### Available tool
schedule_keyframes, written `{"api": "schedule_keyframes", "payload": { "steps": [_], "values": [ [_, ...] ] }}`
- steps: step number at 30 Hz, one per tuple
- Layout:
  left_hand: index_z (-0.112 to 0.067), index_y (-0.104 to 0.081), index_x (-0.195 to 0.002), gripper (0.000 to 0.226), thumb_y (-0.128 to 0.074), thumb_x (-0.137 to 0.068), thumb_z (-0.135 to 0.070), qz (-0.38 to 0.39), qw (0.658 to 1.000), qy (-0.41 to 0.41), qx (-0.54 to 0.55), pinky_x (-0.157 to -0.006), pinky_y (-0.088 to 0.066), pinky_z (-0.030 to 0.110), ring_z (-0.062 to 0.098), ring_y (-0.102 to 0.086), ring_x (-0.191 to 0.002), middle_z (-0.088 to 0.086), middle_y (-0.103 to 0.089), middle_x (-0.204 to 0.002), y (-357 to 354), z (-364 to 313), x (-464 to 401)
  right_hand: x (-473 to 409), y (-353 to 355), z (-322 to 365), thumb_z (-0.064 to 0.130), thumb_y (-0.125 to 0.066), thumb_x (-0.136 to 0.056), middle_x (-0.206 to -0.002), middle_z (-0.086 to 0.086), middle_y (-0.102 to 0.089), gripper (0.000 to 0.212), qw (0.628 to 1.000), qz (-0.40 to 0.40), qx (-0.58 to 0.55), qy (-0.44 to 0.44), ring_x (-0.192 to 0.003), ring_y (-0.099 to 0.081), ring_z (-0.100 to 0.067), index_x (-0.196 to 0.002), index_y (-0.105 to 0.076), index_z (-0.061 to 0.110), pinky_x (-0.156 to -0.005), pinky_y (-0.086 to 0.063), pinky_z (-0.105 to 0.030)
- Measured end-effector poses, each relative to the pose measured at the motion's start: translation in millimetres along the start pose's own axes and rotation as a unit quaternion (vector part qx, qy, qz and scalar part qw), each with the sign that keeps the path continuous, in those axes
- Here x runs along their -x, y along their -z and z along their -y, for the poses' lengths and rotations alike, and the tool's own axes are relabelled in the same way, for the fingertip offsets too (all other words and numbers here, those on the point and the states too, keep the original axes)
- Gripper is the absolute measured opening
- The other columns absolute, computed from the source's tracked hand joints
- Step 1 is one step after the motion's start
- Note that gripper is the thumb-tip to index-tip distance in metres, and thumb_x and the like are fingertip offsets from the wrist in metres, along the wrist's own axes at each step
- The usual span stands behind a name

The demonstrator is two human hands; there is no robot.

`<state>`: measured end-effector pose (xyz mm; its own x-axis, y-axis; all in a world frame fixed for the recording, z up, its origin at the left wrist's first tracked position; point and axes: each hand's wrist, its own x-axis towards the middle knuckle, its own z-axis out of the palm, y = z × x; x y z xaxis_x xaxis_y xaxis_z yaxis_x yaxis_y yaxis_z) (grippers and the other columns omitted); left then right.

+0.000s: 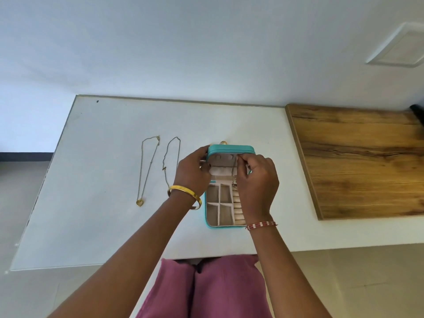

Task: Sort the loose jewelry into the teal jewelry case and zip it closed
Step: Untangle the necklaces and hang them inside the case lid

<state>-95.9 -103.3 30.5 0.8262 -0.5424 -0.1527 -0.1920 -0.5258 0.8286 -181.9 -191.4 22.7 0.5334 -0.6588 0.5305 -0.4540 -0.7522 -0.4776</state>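
Note:
The teal jewelry case point(231, 149) stands open on the white table point(110, 216), its lid upright and its beige compartments showing below. My left hand point(191, 172) grips the lid's left edge. My right hand point(257, 180) pinches a thin chain point(233, 177) against the inside of the lid, and the chain hangs down over the tray. Two loose necklaces lie to the left of the case: one with a gold heart pendant point(146, 171) and a plain chain point(172, 157). A small gold item point(223, 142) peeks out behind the lid.
A wooden board point(362, 161) lies on the right side of the table, next to the case. A white wall rises behind the table. A gold bangle sits on my left wrist, a red-and-white thread band on my right.

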Motion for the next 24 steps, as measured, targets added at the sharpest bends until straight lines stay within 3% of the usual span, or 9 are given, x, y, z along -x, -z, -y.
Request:
{"api": "schedule_keyframes", "payload": {
  "steps": [6, 11, 15, 24],
  "values": [
    [-0.017, -0.052, -0.127, 0.045, -0.048, -0.086, 0.003, -0.006, 1.0, 0.002, 0.01, -0.085, -0.039, 0.017, 0.006, -0.05, -0.091, 0.003, -0.063, -0.117, 0.0, 2.9, 2.6, 0.7, -9.3, 2.1, 0.012, -0.069, -0.076, -0.067, -0.006, -0.069, 0.005, 0.998, -0.041, -0.02, -0.044, -0.058, -0.057, -0.023, -0.079, -0.07, 0.008, -0.048, -0.046, -0.026],
    [-0.017, -0.051, -0.128, 0.046, -0.049, -0.086, 0.003, 0.004, 1.0, 0.007, 0.005, -0.084, -0.038, 0.016, 0.008, -0.053, -0.096, 0.002, -0.062, -0.12, 0.5, 2.9, 3.7, 2.2, -11.6, 2.5, 0.014, -0.068, -0.079, -0.068, -0.006, -0.068, 0.006, 0.977, -0.046, -0.105, -0.18, -0.063, -0.058, -0.024, -0.081, -0.071, 0.009, -0.054, -0.05, -0.032],
    [-0.016, -0.05, -0.129, 0.047, -0.05, -0.086, 0.002, 0.01, 1.0, 0.009, 0.003, -0.087, -0.039, 0.017, 0.015, -0.057, -0.107, 0.002, -0.061, -0.122, 1.8, 1.1, 5.6, 2.6, -10.4, 2.3, 0.016, -0.065, -0.082, -0.072, -0.007, -0.069, 0.009, 0.96, -0.043, -0.148, -0.234, -0.066, -0.06, -0.026, -0.083, -0.071, 0.008, -0.058, -0.054, -0.037],
    [-0.016, -0.051, -0.129, 0.046, -0.051, -0.086, 0.002, 0.015, 1.0, -0.002, 0.008, -0.082, -0.036, 0.012, 0.005, -0.052, -0.098, 0.002, -0.061, -0.122, 4.3, 1.5, 7.5, 3.7, -7.8, -2.1, 0.013, -0.06, -0.082, -0.07, -0.01, -0.069, 0.011, 0.994, -0.04, -0.026, -0.095, -0.058, -0.046, -0.015, -0.077, -0.066, 0.004, -0.049, -0.043, -0.02]
  ]
}}
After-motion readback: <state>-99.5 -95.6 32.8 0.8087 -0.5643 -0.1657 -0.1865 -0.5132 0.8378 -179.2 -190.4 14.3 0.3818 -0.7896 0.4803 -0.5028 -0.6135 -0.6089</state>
